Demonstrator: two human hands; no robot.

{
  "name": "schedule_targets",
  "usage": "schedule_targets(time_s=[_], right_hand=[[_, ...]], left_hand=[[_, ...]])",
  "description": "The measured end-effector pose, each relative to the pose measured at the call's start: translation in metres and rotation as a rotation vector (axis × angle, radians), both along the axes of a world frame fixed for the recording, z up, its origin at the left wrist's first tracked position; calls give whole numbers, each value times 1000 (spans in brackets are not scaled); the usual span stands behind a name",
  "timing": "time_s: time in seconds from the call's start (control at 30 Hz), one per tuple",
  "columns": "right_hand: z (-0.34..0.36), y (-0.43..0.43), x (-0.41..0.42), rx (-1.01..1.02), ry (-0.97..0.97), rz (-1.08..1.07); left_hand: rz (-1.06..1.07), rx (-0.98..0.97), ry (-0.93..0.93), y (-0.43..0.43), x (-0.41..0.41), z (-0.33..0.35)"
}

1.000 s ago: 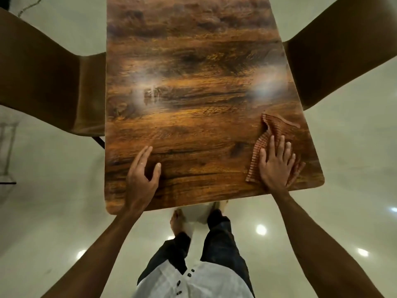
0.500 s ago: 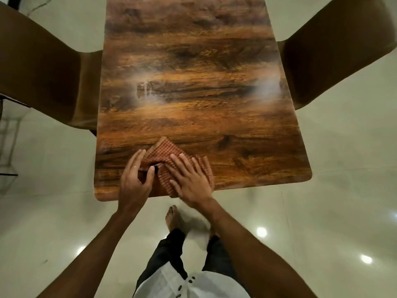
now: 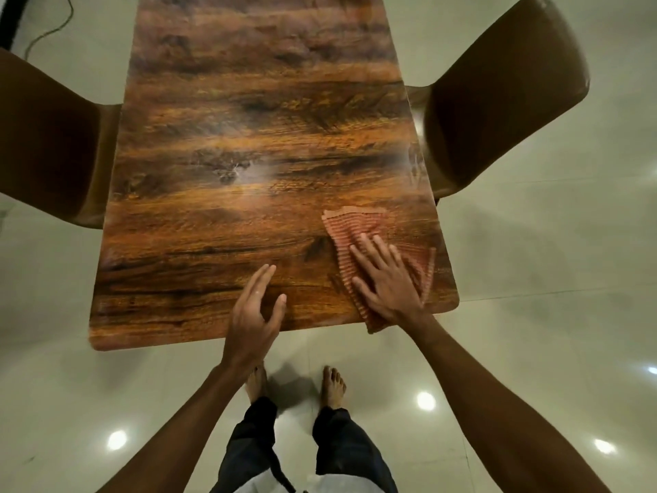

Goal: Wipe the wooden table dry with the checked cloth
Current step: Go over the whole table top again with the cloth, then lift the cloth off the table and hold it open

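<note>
The checked cloth (image 3: 359, 240) lies crumpled on the wooden table (image 3: 249, 154) at its near right corner, one fold hanging just over the near edge. The right hand (image 3: 385, 281) presses flat on the cloth, fingers straight and spread. The left hand (image 3: 254, 314) is at the near edge, left of the cloth and apart from it, fingers straight and together, thumb out. A brown chair (image 3: 497, 101) stands at each long side. Bare feet (image 3: 332, 386) stand on the pale floor (image 3: 533, 279).
</note>
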State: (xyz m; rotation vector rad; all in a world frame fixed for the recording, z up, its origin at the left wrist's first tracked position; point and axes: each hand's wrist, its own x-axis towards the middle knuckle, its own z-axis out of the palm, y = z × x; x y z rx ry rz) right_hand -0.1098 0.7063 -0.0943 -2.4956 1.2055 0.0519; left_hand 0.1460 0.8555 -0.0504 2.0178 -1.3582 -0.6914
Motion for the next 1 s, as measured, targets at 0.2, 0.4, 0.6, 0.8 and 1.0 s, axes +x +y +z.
schedule_targets(time_s=[0.2, 0.4, 0.6, 0.8, 1.0], right_hand=[[11, -3, 37, 52, -304, 251], [15, 18, 26, -36, -95, -364], [27, 21, 53, 178, -219, -484], [66, 23, 93, 468, -496, -639], [115, 44, 184, 745, -611, -432]], left_hand=[[-124, 47, -68, -61, -15, 2], [-223, 263, -171, -103, -11, -5], [-14, 456, -33, -103, -16, -7], [331, 343, 525, -65, 29, 8], [309, 221, 444, 11, 132, 51]])
